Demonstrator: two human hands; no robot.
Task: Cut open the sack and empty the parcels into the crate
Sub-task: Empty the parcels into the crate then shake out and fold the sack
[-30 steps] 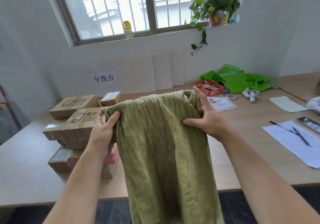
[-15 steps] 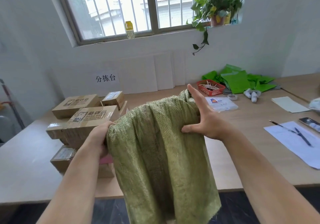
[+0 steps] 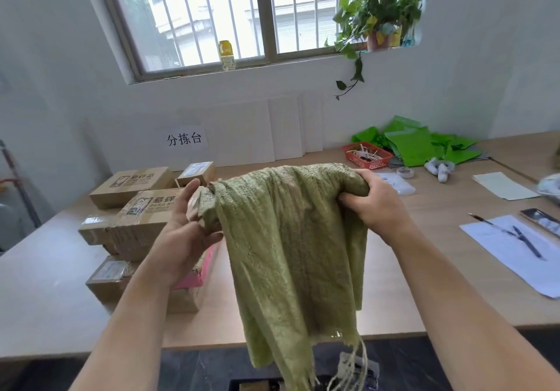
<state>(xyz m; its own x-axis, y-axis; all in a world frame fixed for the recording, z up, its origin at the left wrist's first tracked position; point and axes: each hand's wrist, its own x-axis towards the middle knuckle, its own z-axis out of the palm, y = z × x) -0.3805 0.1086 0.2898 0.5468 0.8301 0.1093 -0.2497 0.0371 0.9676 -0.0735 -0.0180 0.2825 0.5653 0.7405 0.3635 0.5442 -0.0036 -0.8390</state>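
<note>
Room: a white wall with a barred window (image 3: 242, 12) above the table; a potted plant (image 3: 378, 18) and a yellow bottle (image 3: 226, 54) stand on the sill.
Wall foot: a paper sign (image 3: 184, 139) with printed characters, and white boards (image 3: 272, 130) leaning beside it.
Surface: a long pale wooden table (image 3: 45, 284) that runs along the wall, with dark floor (image 3: 197, 369) showing below its near edge.
Table, left: cardboard parcels (image 3: 130, 184) stacked and lying close together, with a pink parcel (image 3: 203, 269) among the lower ones.
Table, far right: a red basket (image 3: 367, 156) in front of a heap of green bags (image 3: 418, 145), with a tape roll (image 3: 405, 172) just beside them.
Table, near right: a white sheet (image 3: 515, 251) with a pen (image 3: 527, 240) on it, a phone (image 3: 542, 221) at its far edge, and a cream paper (image 3: 503, 185) farther back.
Sack: the green woven sack (image 3: 288, 239) is held up between both hands over the table's near edge. It hangs limp past that edge, and its frayed lower end trails loose strings over the floor.
Left hand: the left hand (image 3: 185, 227) is at the sack's left corner, its fingers bent round the cloth and its thumb raised apart from them.
Right hand: the right hand (image 3: 372, 206) is clenched tight on the bunched top right of the sack, knuckles toward the camera.
</note>
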